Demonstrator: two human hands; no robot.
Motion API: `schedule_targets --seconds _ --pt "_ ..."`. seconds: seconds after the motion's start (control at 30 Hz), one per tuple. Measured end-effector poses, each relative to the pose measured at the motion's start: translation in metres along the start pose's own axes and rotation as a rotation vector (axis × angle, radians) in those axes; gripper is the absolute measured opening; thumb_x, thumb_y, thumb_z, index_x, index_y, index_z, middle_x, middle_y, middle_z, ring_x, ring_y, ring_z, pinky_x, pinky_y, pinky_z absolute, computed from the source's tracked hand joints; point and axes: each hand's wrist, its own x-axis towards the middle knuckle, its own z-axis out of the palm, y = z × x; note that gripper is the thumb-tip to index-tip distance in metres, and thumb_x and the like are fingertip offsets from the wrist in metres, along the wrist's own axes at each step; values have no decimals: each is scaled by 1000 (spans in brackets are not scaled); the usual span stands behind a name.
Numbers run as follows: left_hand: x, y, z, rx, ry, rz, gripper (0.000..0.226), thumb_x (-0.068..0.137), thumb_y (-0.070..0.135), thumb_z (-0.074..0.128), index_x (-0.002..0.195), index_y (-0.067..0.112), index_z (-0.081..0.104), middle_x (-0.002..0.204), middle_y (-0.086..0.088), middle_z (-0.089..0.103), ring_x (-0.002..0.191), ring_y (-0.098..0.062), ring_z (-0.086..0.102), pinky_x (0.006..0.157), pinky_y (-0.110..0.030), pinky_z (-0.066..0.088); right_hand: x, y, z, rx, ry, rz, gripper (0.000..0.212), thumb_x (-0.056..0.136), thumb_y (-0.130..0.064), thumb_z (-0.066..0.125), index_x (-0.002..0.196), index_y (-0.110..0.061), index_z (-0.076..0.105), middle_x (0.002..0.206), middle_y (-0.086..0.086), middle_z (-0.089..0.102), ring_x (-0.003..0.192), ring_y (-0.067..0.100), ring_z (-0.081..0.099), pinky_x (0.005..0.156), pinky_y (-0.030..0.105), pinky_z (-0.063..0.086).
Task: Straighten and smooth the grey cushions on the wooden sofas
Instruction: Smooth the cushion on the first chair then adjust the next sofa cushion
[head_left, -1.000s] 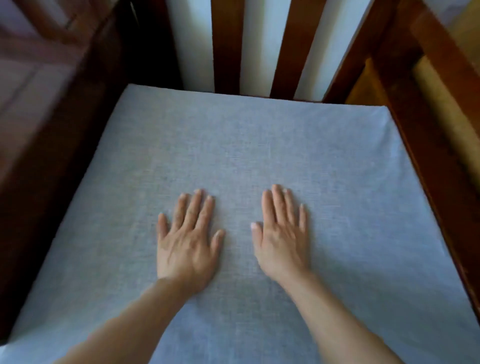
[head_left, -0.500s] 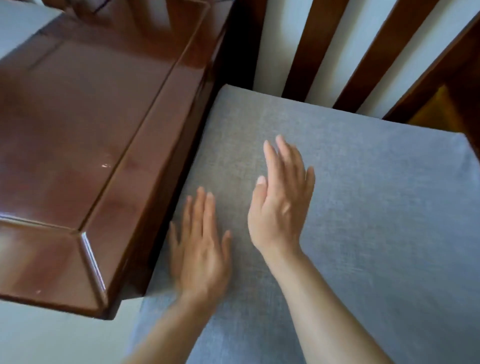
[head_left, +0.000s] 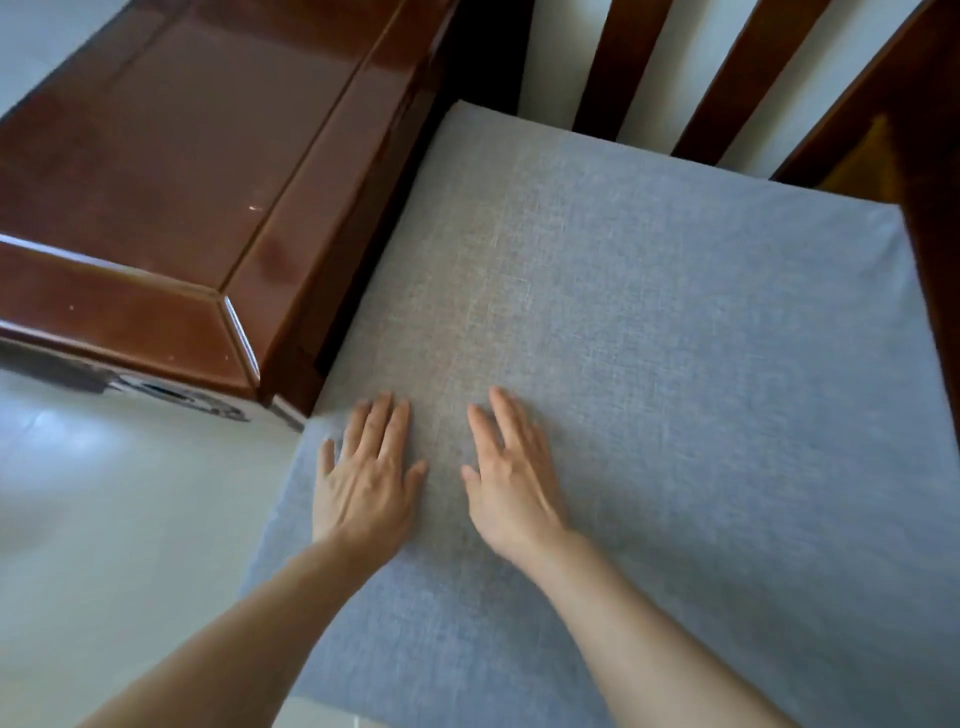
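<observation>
Both hands have slid back toward the near edge of the grey cushion (head_left: 649, 322); the left hand (head_left: 366, 473) and right hand (head_left: 511, 475) lie flat, fingers straight, pressing the fabric. It sits squarely in the wooden sofa (head_left: 930, 171) beside a side table (head_left: 171, 171), looking smooth; other cushions may remain.
</observation>
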Motion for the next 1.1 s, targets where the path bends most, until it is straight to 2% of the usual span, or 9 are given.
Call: schedule_targets --seconds 0.13,0.3,0.33,0.4,0.5,0.63,0.8,0.97,1.1 --pt "-39 25 -4 -15 65 -29 63 100 42 29 152 26 -2 158 9 -11 145 -12 -15 116 -46 -3 -10 -20 -57 91 119 24 64 99 -25 45 151 -12 11 159 10 -8 146 23 -7 119 37 -1" --pt "-32 63 7 -126 412 106 61 98 37 33 152 25 10 156 11 -3 146 -12 -3 113 -44 -11 -28 3 -84 127 781 -13 58 90 -16 57 143 -8 37 156 13 21 145 27 16 117 46 9" --pt "-30 69 20 -112 377 110 61 97 42 28 152 28 7 156 13 -6 146 -11 -5 114 -43 -12 -38 24 -63 73 783 29 59 89 -19 58 143 -9 38 156 11 21 144 27 19 117 47 11" --pt "-31 66 47 6 238 99 63 92 54 15 151 35 3 157 14 -7 144 -8 -10 117 -46 -5 -60 56 -10 -63 459 47 65 87 -34 59 144 -10 37 155 10 23 142 27 25 115 53 18" --pt "-28 67 60 84 132 50 61 97 52 19 152 32 6 158 13 -6 145 -10 -10 116 -45 -1 -68 86 17 -96 146 51 65 93 -39 46 148 -10 27 158 8 15 146 24 13 116 47 3" --pt "-49 132 55 -100 320 181 61 95 44 25 151 21 17 156 9 3 146 -13 3 114 -45 -4 -93 109 -35 19 619 180 56 87 -21 50 140 -5 41 153 14 28 142 29 24 115 45 11" --pt "-68 179 109 53 94 183 66 90 47 16 152 26 10 154 13 -9 146 -12 -7 116 -51 2 -138 176 -8 -119 301 199 64 85 -39 45 140 -6 43 151 12 34 139 30 31 113 55 18" --pt "-69 254 97 -166 226 320 63 94 45 23 152 23 11 156 11 0 146 -11 0 115 -44 -10 -158 232 -63 -34 684 408 57 93 -29 40 145 -8 33 156 10 23 144 26 18 116 48 9" --pt "-82 280 140 75 22 383 70 87 54 9 152 30 5 158 11 -8 143 -9 -13 117 -52 4 -184 275 -47 -127 168 359 67 96 -46 34 152 -17 13 160 5 -2 147 22 -4 117 49 -2"
